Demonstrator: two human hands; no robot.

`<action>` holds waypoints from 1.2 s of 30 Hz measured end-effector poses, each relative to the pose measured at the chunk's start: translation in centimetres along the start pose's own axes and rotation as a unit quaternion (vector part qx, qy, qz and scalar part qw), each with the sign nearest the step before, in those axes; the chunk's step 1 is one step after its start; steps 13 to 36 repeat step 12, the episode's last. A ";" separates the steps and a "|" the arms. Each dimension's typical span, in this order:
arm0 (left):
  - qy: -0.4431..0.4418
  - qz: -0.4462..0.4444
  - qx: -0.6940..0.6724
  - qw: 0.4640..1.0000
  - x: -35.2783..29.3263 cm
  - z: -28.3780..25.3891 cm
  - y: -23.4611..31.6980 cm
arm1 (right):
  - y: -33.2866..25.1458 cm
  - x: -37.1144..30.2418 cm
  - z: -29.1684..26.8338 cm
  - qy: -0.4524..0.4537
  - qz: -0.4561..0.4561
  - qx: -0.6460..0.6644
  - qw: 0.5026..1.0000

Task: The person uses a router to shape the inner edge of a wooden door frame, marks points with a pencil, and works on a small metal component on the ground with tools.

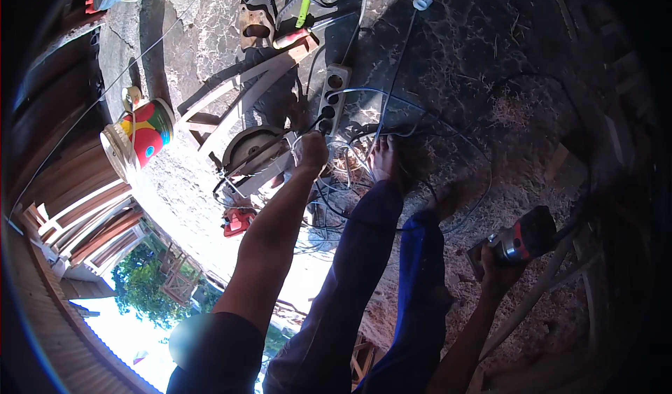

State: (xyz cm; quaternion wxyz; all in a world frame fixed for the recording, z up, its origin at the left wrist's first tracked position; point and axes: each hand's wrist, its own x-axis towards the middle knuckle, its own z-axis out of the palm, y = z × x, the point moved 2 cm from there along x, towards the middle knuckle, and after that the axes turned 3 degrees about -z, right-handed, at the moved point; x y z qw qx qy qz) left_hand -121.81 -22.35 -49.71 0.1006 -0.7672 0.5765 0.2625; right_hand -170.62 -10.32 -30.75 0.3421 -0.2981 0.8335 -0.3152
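Note:
My left hand [310,150] is closed at the near end of a white power strip [336,79], beside black plugs in its sockets. What its fingers grip, if anything, is hidden. A circular saw [250,152] lies just left of that hand, and loose cables [332,205] tangle below it around my bare foot [384,157]. Off to the right, my right hand [498,271] is wrapped round a power tool [514,241] with a silver-and-black body, a red band and a flat base. Shadow hides part of this tool.
A handsaw [256,26] and wooden pieces [259,79] lie beyond the circular saw. A colourful bucket [143,136] stands at the left, near stacked boards [87,219]. A white plug-like piece [421,2] lies farther off on a cord. Timber [532,303] lies at the right.

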 end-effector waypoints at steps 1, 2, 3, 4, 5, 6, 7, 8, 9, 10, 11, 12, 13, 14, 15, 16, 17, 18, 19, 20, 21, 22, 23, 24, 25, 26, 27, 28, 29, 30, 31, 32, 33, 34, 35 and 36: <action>-0.013 0.045 0.026 0.999 0.4 0.9 -1.1 | 0.2 0.1 0.0 0.004 -0.010 -0.007 1.000; -0.002 0.067 0.028 0.997 0.5 0.7 -0.6 | 0.5 0.1 -0.3 -0.001 0.002 -0.001 1.000; -0.004 0.048 0.039 0.998 0.4 0.6 -0.2 | 0.6 0.0 -0.6 -0.006 0.015 0.004 1.000; -0.005 0.027 0.050 0.998 0.3 0.4 0.2 | 0.8 0.1 -0.9 -0.012 0.027 0.010 1.000; -0.006 0.009 0.061 0.998 0.3 0.0 0.7 | 0.8 0.2 -1.2 -0.009 0.013 -0.013 1.000; -0.017 0.021 0.071 0.997 0.6 0.8 0.2 | 0.8 0.4 -1.6 -0.005 0.000 -0.036 0.999; -0.028 0.032 0.081 0.996 1.0 1.8 -0.4 | 0.8 0.6 -1.9 -0.001 -0.014 -0.060 0.998; -0.038 0.040 0.091 0.994 1.1 1.8 -0.4 | 0.8 1.1 -2.1 -0.007 -0.008 -0.074 0.997; -0.043 0.041 0.100 0.993 1.1 1.8 -0.4 | 0.8 1.6 -2.2 -0.012 -0.003 -0.089 0.996; -0.049 0.042 0.108 0.992 1.1 1.7 -0.4 | 0.7 2.1 -2.4 -0.017 0.002 -0.103 0.994; -0.054 0.043 0.115 0.991 1.1 1.6 -0.4 | 0.8 2.6 -2.6 -0.028 0.013 -0.139 0.990; -0.055 0.043 0.114 0.991 1.1 1.7 -0.2 | 0.8 2.6 -2.7 -0.027 0.012 -0.141 0.990; -0.055 0.043 0.114 0.991 1.1 1.7 -0.2 | 0.8 2.6 -2.7 -0.027 0.012 -0.141 0.990; -0.055 0.043 0.114 0.991 1.1 1.7 -0.2 | 0.8 2.6 -2.7 -0.027 0.012 -0.141 0.990; -0.055 0.043 0.114 0.991 1.1 1.7 -0.2 | 0.8 2.6 -2.7 -0.027 0.012 -0.141 0.990; -0.055 0.043 0.114 0.991 1.1 1.7 -0.2 | 0.8 2.6 -2.7 -0.027 0.012 -0.141 0.990; -0.055 0.043 0.114 0.991 1.1 1.7 -0.2 | 0.8 2.6 -2.7 -0.027 0.012 -0.141 0.990; -0.055 0.043 0.114 0.991 1.1 1.7 -0.2 | 0.8 2.6 -2.7 -0.027 0.012 -0.141 0.990; -0.055 0.043 0.114 0.991 1.1 1.7 -0.2 | 0.8 2.6 -2.7 -0.027 0.012 -0.141 0.990; -0.055 0.043 0.114 0.991 1.1 1.7 -0.2 | 0.8 2.6 -2.7 -0.027 0.012 -0.141 0.990; -0.055 0.043 0.114 0.991 1.1 1.7 -0.2 | 0.8 2.6 -2.7 -0.027 0.012 -0.141 0.990; -0.055 0.043 0.114 0.991 1.1 1.7 -0.2 | 0.8 2.6 -2.7 -0.027 0.012 -0.141 0.990; -0.055 0.043 0.114 0.991 1.1 1.7 -0.2 | 0.8 2.6 -2.7 -0.027 0.012 -0.141 0.990; -0.055 0.043 0.114 0.991 1.1 1.7 -0.2 | 0.8 2.6 -2.7 -0.027 0.012 -0.141 0.990; -0.055 0.043 0.114 0.991 1.1 1.7 -0.2 | 0.8 2.6 -2.7 -0.027 0.012 -0.141 0.990; -0.055 0.043 0.114 0.991 1.1 1.7 -0.2 | 0.8 2.6 -2.7 -0.027 0.012 -0.141 0.990; -0.055 0.043 0.114 0.991 1.1 1.7 -0.2 | 0.8 2.6 -2.7 -0.027 0.012 -0.141 0.990; -0.055 0.043 0.114 0.991 1.1 1.7 -0.2 | 0.8 2.6 -2.7 -0.027 0.012 -0.141 0.990; -0.055 0.043 0.114 0.991 1.1 1.7 -0.2 | 0.8 2.6 -2.7 -0.027 0.012 -0.141 0.990; -0.055 0.043 0.114 0.991 1.1 1.7 -0.2 | 0.8 2.6 -2.7 -0.027 0.012 -0.141 0.990; -0.055 0.043 0.114 0.991 1.1 1.7 -0.2 | 0.8 2.6 -2.7 -0.027 0.012 -0.141 0.990; -0.055 0.043 0.114 0.991 1.1 1.7 -0.2 | 0.8 2.6 -2.7 -0.027 0.012 -0.141 0.990; -0.055 0.043 0.114 0.991 1.1 1.7 -0.2 | 0.8 2.6 -2.7 -0.027 0.012 -0.141 0.990; -0.055 0.043 0.114 0.991 1.1 1.7 -0.2 | 0.8 2.6 -2.7 -0.027 0.012 -0.141 0.990; -0.055 0.043 0.114 0.991 1.1 1.7 -0.2 | 0.8 2.6 -2.7 -0.027 0.012 -0.141 0.990; -0.055 0.043 0.114 0.991 1.1 1.7 -0.2 | 0.8 2.6 -2.7 -0.027 0.012 -0.141 0.990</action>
